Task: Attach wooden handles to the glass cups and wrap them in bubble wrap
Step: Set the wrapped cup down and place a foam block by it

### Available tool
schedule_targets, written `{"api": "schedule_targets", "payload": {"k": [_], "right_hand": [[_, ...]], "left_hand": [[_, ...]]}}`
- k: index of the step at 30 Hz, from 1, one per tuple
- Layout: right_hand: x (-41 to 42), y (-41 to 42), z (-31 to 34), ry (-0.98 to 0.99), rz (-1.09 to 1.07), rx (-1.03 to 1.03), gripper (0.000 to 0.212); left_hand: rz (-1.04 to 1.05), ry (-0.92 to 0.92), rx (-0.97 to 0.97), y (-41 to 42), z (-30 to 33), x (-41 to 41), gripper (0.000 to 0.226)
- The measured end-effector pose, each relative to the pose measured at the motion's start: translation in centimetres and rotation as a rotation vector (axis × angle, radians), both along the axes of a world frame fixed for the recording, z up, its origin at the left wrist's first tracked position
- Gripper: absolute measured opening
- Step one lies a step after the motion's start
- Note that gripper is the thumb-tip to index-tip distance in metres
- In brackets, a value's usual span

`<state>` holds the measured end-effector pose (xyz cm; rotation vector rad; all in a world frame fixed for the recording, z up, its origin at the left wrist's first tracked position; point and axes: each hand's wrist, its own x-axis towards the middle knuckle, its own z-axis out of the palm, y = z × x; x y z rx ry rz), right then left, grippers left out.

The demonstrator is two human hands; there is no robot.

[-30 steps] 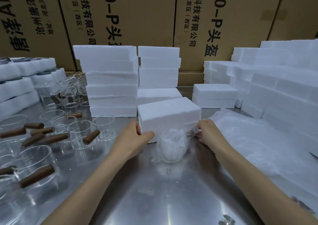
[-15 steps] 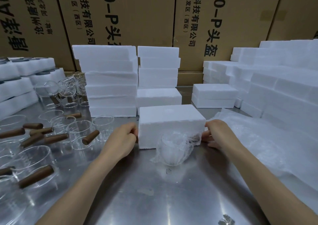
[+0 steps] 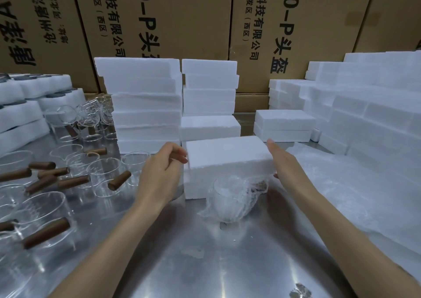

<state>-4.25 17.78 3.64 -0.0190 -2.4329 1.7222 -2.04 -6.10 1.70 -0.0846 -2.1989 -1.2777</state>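
Two bare hands flank a white foam block (image 3: 227,161) on the steel table (image 3: 205,263).

Nearest, touching the block's front face, a glass cup wrapped in bubble wrap (image 3: 230,201) stands on the table. The left hand (image 3: 159,174) is at the block's left end, its fingers loosely curled and only the fingertips near the foam, gripping nothing. The right hand (image 3: 282,161) lies with straight fingers against the block's right end. Left of the block stand bare glass cups (image 3: 102,174) with wooden handles (image 3: 119,180); right of it lies a bubble wrap sheet (image 3: 355,195). Behind the block rise foam stacks (image 3: 145,106), then cardboard cartons (image 3: 182,24).
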Motion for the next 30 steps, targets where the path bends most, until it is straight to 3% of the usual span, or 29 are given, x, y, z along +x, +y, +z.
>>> {"api": "schedule_targets", "payload": {"k": [3, 7, 13, 15, 19, 23, 26, 30], "right_hand": [[0.1, 0.0, 0.0, 0.098, 0.005, -0.096, 0.018], [0.1, 0.3, 0.6, 0.116, -0.053, -0.304, 0.025], [0.1, 1.1, 1.1, -0.070, -0.007, -1.000, 0.028], [0.1, 1.5, 1.2, -0.124, 0.033, -1.138, 0.035], [-0.1, 2.0, 1.0, -0.157, 0.067, -1.171, 0.042], [-0.2, 2.0, 0.9, -0.155, 0.083, -1.163, 0.041], [-0.3, 2.0, 0.9, -0.152, 0.093, -1.169, 0.038], [-0.3, 2.0, 0.8, -0.158, 0.092, -1.167, 0.024]], "left_hand": [[-0.056, 0.053, 0.057, 0.4, 0.5, 0.6, 0.039], [-0.186, 0.134, 0.136, 1.1, 1.5, 1.4, 0.037], [-0.327, 0.157, -0.012, 2.1, 1.4, 2.5, 0.054], [-0.336, 0.126, -0.127, 2.4, 1.3, 2.8, 0.060], [-0.383, 0.018, -0.466, 3.3, 1.1, 3.5, 0.078], [-0.405, 0.031, -0.649, 4.1, 0.4, 3.6, 0.093], [-0.372, 0.071, -0.665, 4.4, 0.1, 3.2, 0.088], [-0.372, 0.071, -0.505, 4.9, 0.0, 3.3, 0.070]]}}
